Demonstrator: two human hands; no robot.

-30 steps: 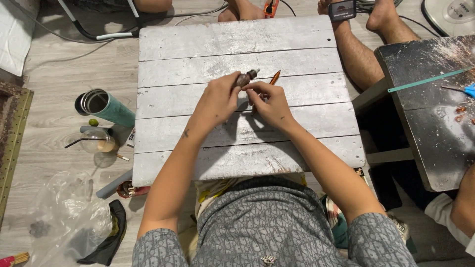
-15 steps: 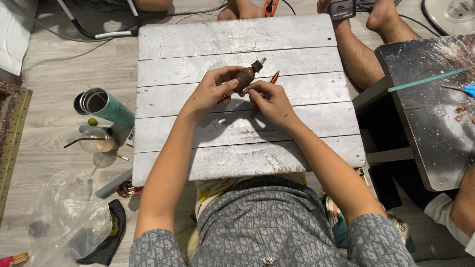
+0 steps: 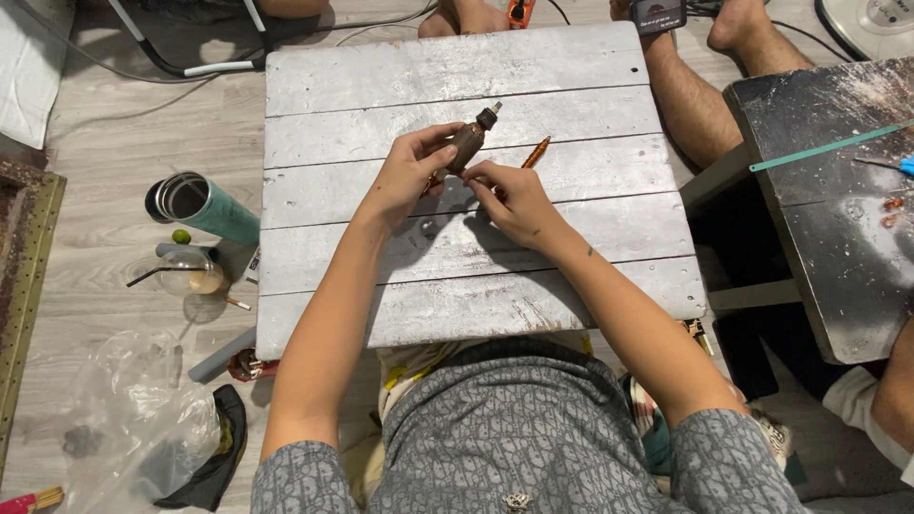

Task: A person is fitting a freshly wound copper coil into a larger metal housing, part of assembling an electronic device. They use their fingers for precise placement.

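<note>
- Two hands meet over the middle of the grey plank table (image 3: 571, 76), and I read them as sharing one small job.
- My left hand (image 3: 409, 176) is closed around a brown motor part (image 3: 466, 145), a short, dark cylinder with a thin metal shaft at its far tip.
- It sits tilted, shaft pointing up and away from me, lifted just clear of the planks; I judge that angle keeps the near end open to the other hand.
- My right hand (image 3: 514, 195) is curled, its fingertips pinched at the lower end of the part; whether they grip a fine wire or only the part itself, I cannot tell.
- Just beyond the right hand an orange-handled tool (image 3: 536, 151) lies flat on the table, close enough to grab, untouched.
- Off the table on the floor to my left lie a teal cylinder (image 3: 205, 209) on its side and a clear cup with a straw (image 3: 186, 273), well apart from the work.
- Another person's bare leg (image 3: 685, 95) stretches along the table's right edge, beside a dark, worn board (image 3: 838, 219).
</note>
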